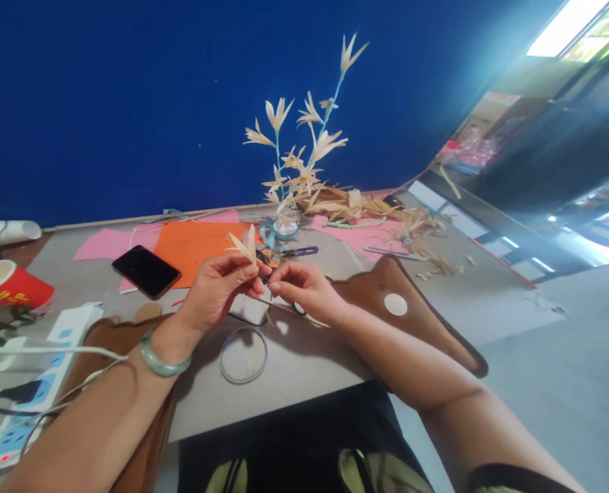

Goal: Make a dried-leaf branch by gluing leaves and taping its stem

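Between the fingertips of my left hand [225,284] is a pale husk flower [245,246], its pointed petals sticking up above the thumb. My right hand [304,291] is close beside it, thumb and fingers pinched together near the flower's base; what lies in that pinch is too small to make out. A thin straw-coloured strip [291,311] runs below the right hand. Behind both hands, similar husk flowers on blue-wrapped stems [322,127] stand upright near a roll of light blue tape [285,229]. A wire ring [243,355] lies on the table below my hands.
A black phone [146,271] lies by orange paper [202,239]. At left are a tipped red paper cup [14,287] and a power strip [42,390] with cables. Dried husks [350,204], a purple-handled cutter [300,252] and a brown mat [412,308] lie beyond and right.
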A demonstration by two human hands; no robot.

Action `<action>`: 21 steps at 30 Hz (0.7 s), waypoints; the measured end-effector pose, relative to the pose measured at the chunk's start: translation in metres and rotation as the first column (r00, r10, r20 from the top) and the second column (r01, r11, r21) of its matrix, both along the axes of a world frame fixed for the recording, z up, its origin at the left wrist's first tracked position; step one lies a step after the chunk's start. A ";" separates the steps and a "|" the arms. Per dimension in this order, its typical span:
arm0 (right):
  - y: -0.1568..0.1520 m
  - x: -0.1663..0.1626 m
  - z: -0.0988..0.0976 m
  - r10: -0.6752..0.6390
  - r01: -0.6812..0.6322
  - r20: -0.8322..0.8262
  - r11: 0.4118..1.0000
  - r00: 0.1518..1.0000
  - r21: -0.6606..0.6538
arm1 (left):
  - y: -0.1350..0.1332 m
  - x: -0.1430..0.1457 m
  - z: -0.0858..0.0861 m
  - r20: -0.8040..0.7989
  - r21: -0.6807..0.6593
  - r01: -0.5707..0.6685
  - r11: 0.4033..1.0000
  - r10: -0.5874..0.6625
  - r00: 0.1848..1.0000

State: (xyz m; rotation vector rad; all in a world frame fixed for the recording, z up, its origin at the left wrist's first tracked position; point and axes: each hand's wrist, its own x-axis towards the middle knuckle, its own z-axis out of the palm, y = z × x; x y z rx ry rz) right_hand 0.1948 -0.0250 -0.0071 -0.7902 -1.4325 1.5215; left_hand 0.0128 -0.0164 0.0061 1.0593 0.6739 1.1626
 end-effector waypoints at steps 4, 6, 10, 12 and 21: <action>0.008 0.005 0.003 -0.025 0.016 0.123 0.997 0.992 0.081 | 0.001 -0.001 0.003 0.031 -0.020 -0.019 1.000 0.019 0.999; 0.014 0.011 0.008 -0.134 0.072 0.297 0.975 0.945 0.211 | 0.002 -0.003 0.005 0.051 -0.029 -0.035 0.999 0.036 0.998; 0.016 0.020 0.022 -0.353 -0.100 0.751 0.870 0.559 0.483 | 0.005 -0.007 0.008 0.071 -0.047 -0.058 0.997 0.062 0.996; 0.012 0.019 0.028 -0.378 -0.238 0.857 0.849 0.349 0.471 | 0.007 -0.008 0.008 0.079 -0.049 -0.078 0.996 0.081 0.994; 0.004 0.002 0.032 -0.094 -0.464 0.973 0.867 0.209 0.183 | 0.014 -0.017 0.015 0.173 -0.122 -0.063 0.990 0.084 0.981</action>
